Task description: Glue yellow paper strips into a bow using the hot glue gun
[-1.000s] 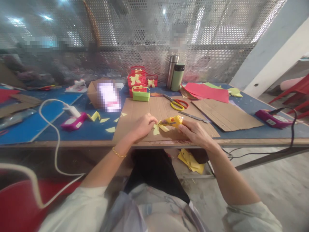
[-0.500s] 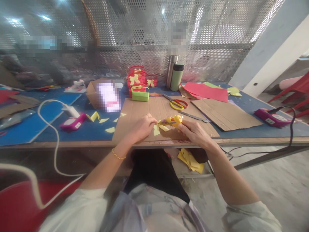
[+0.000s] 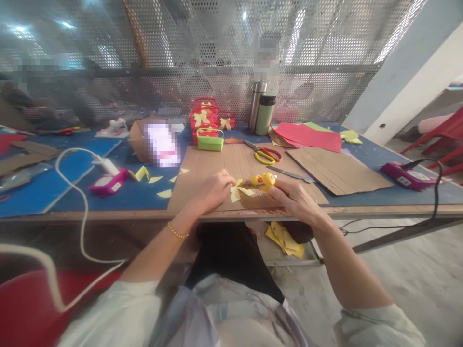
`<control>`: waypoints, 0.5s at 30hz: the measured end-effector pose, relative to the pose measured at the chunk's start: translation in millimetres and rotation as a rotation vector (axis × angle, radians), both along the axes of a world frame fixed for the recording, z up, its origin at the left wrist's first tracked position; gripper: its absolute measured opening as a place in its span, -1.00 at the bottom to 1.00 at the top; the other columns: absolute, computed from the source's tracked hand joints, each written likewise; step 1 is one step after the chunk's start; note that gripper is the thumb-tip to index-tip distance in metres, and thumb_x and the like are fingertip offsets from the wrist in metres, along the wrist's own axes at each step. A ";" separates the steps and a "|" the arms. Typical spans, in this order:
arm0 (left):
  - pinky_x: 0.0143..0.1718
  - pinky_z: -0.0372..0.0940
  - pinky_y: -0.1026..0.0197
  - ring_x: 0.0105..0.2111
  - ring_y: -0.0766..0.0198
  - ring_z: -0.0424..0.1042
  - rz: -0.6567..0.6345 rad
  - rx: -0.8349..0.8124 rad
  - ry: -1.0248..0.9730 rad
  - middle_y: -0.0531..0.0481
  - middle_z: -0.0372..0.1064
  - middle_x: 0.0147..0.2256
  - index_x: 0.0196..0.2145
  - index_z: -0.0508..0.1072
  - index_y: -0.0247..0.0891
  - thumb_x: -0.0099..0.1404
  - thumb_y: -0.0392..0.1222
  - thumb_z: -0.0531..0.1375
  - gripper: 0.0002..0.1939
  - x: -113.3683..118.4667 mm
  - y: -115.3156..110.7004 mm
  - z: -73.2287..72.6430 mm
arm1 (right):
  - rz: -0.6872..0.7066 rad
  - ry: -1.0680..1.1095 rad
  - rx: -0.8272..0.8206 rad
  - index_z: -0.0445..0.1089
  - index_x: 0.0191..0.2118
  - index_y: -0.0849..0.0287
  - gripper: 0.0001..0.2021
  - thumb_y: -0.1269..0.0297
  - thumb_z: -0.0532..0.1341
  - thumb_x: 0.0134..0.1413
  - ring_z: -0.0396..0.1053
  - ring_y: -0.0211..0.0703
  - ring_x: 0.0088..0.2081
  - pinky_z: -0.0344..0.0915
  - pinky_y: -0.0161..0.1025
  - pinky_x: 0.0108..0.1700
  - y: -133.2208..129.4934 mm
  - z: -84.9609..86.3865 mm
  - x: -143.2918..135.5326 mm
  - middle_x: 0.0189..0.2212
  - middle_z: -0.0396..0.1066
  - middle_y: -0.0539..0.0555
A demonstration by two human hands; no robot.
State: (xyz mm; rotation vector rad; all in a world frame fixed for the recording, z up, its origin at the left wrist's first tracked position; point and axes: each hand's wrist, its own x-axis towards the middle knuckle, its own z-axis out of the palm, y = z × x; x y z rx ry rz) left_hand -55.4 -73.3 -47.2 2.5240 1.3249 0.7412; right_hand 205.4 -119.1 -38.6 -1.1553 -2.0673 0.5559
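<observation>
My right hand (image 3: pixel 292 196) is closed around a yellow hot glue gun (image 3: pixel 263 181), whose nozzle points left toward a pale yellow paper bow (image 3: pixel 236 193). The bow lies over the cardboard sheet (image 3: pixel 202 161) near the front edge of the table. My left hand (image 3: pixel 217 189) has its fingers pinched together at the bow's left edge; the fingertips partly cover the paper there. Whether the nozzle touches the bow I cannot tell. Behind the hands sits a small green paper basket (image 3: pixel 210 143), in front of red paper baskets (image 3: pixel 204 115) with yellow bows.
Scissors (image 3: pixel 266 155) and a metal blade (image 3: pixel 291 174) lie behind the glue gun. Two flasks (image 3: pixel 265 115) stand at the back. Purple power sockets (image 3: pixel 108 183) with cables sit on both sides. Yellow paper scraps (image 3: pixel 164 193) are at left, a second cardboard piece (image 3: pixel 336 171) at right.
My right hand and the glue gun have shifted very slightly to the right. My left hand stays at the bow.
</observation>
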 end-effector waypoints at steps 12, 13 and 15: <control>-0.07 0.30 0.05 -0.18 0.14 0.40 -0.056 0.196 0.167 -0.12 0.42 -0.21 -0.19 0.64 -0.25 0.36 -0.44 0.07 -0.67 -5.8 2.9 -6.9 | -0.036 0.073 0.024 0.17 -0.52 0.10 -0.44 -0.25 0.08 0.34 0.06 -0.24 -0.49 0.00 -0.22 -0.45 -6.1 5.7 10.6 -0.56 0.11 -0.03; -0.07 0.28 0.04 -0.18 0.13 0.39 -0.059 0.237 0.212 -0.12 0.42 -0.22 -0.19 0.63 -0.25 0.36 -0.44 0.08 -0.68 -5.8 2.1 -6.0 | -0.037 0.074 0.022 0.16 -0.52 0.10 -0.44 -0.25 0.08 0.34 0.05 -0.24 -0.49 -0.01 -0.22 -0.45 -7.3 6.1 11.2 -0.56 0.10 -0.04; -0.08 0.24 0.03 -0.16 0.10 0.37 -0.065 0.317 0.305 -0.15 0.41 -0.22 -0.20 0.62 -0.27 0.38 -0.42 0.10 -0.72 -5.3 0.1 -3.8 | -0.044 0.072 0.019 0.15 -0.52 0.10 -0.44 -0.23 0.08 0.35 0.04 -0.24 -0.50 -0.01 -0.21 -0.45 -9.6 6.8 12.0 -0.56 0.08 -0.04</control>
